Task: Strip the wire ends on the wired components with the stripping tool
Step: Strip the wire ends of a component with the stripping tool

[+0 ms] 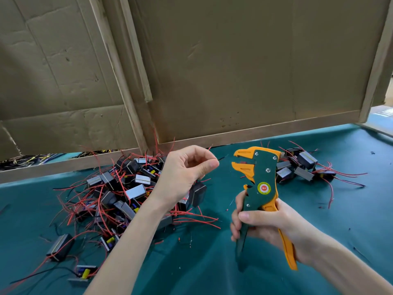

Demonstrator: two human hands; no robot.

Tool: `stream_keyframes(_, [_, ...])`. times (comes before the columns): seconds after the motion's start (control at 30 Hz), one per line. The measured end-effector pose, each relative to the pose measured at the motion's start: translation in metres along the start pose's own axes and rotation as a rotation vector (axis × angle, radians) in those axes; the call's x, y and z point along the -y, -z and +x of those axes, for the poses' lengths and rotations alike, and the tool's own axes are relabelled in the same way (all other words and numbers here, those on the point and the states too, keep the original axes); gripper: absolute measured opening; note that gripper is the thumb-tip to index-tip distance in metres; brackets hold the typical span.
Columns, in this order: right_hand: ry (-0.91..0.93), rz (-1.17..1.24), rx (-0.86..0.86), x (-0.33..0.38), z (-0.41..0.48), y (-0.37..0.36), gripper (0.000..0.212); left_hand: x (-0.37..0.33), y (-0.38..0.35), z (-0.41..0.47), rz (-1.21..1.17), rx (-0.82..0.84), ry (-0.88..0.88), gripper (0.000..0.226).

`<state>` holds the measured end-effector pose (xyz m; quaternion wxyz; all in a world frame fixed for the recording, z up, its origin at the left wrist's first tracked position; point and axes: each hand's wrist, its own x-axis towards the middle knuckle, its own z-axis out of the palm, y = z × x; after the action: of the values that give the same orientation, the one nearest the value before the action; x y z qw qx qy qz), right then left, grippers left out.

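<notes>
My right hand (263, 222) grips the handles of the green and orange stripping tool (262, 179), held upright with its jaws (241, 161) pointing left. My left hand (185, 173) is raised just left of the jaws. Its thumb and forefinger pinch the thin wires of a black wired component (197, 193) that hangs below the palm, and a black wire end (222, 158) pokes toward the jaws without reaching them. A large pile of wired components (125, 192) with red and black leads lies under my left forearm. A smaller pile (302, 167) lies behind the tool.
The green cloth table (212, 262) carries scattered bits of red insulation (179, 239). Single components (60, 246) lie at the front left. A cardboard wall with wooden battens (212, 71) stands right behind the piles. More wires show under its left edge (32, 159).
</notes>
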<state>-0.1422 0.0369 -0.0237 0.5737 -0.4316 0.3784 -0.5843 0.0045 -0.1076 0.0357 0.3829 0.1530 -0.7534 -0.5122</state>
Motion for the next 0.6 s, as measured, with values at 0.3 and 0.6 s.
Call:
stream_keyframes(0.3, [-0.013,-0.035,0.03,0.002,-0.002,-0.001,0.022,-0.011,-0.001,-0.003,0.085,0.095,0.049,0.007])
stream_keyframes(0.6, [-0.028,-0.062,0.06,0.0,-0.003,0.0,0.022,-0.018,0.004,-0.003,0.185,0.148,0.039,0.011])
